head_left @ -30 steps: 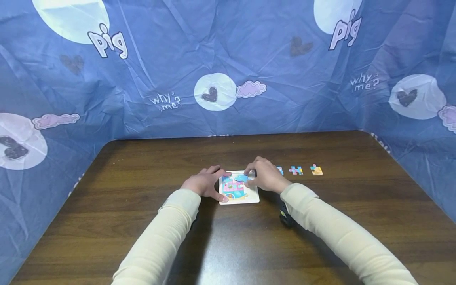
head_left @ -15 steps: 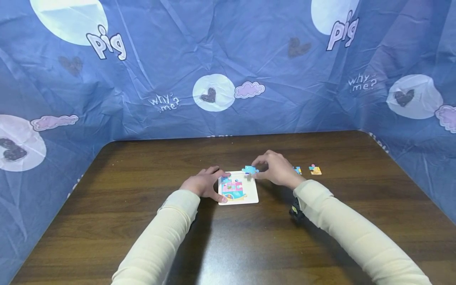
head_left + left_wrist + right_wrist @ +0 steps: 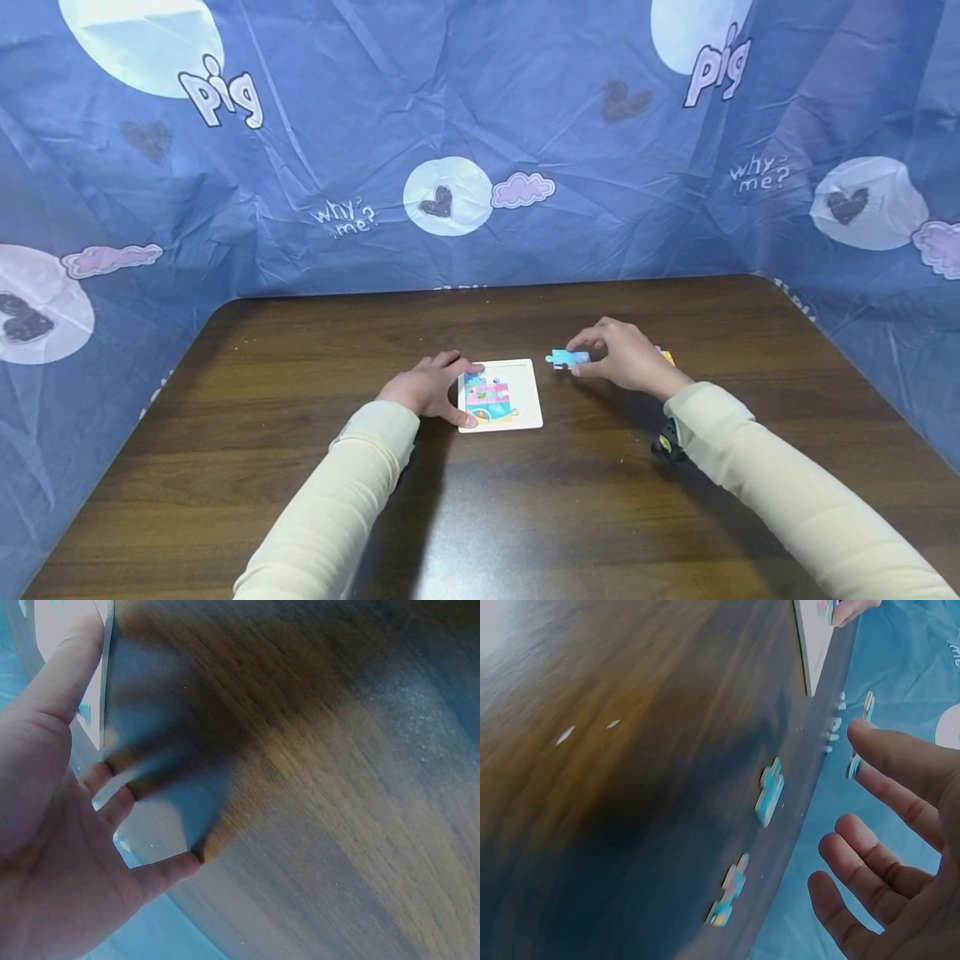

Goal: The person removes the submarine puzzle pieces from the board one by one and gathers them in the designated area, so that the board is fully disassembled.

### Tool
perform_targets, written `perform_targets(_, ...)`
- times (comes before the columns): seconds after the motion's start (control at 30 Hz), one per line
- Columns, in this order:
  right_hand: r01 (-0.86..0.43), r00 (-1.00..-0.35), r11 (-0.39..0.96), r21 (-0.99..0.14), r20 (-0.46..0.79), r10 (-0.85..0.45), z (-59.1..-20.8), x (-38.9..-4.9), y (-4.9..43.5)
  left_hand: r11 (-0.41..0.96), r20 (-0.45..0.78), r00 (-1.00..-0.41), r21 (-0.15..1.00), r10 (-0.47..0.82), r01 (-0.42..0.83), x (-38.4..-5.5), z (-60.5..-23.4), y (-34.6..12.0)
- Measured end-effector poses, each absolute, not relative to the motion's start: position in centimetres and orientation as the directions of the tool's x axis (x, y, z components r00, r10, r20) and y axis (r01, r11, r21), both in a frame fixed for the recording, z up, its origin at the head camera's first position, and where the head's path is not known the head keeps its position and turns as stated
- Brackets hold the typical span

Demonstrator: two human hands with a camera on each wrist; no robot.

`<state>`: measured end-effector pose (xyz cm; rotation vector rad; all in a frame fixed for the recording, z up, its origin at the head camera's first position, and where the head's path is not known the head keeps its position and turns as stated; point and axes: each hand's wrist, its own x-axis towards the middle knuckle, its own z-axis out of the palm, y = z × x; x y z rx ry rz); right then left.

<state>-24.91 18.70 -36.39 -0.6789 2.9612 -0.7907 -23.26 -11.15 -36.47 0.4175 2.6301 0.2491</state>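
Observation:
In the head view, my left hand (image 3: pixel 426 387) rests on the left edge of a white puzzle board (image 3: pixel 527 408), thumb and index finger spread across two corners. Fitted pieces, pink and teal, form a partial picture (image 3: pixel 487 396) on the board's left side. My right hand (image 3: pixel 626 358) pinches a light blue puzzle piece (image 3: pixel 562 359) between thumb and index finger, just right of the board. In the right wrist view that held piece (image 3: pixel 853 766) is seen edge-on, above the table. My left thumb (image 3: pixel 71 664) lies on the board in the left wrist view.
Two loose puzzle pieces, a blue one (image 3: pixel 769 793) and a pink-and-teal one (image 3: pixel 727 892), lie on the wooden table (image 3: pixel 487 517). A yellowish piece (image 3: pixel 666 356) shows partly behind my right hand. A blue printed cloth (image 3: pixel 360 125) hangs behind the table.
My right hand has lifted the blue piece from the board's upper right and carried it rightward off the board. My left hand stays on the board.

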Motion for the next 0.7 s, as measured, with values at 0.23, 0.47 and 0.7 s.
perform_targets(0.23,-0.422,-0.899,0.782,-0.459,0.099,-0.427,-36.5,-24.1,20.2,0.935,-0.411,-0.847,0.255,0.336,0.247,-23.3,-36.6,-11.2)
perform_targets(0.47,-0.401,-0.903,0.792,-0.460,0.053,-0.426,-37.0,-23.4,20.8,0.938,-0.429,-0.841,0.253,0.329,0.238,-23.3,-36.5,-11.2)
perform_targets(0.7,-0.398,-0.901,0.785,-0.475,0.040,-0.432,-37.8,-23.2,21.2,0.941,-0.433,-0.843,0.248,0.319,0.229,-23.5,-36.9,-11.2)
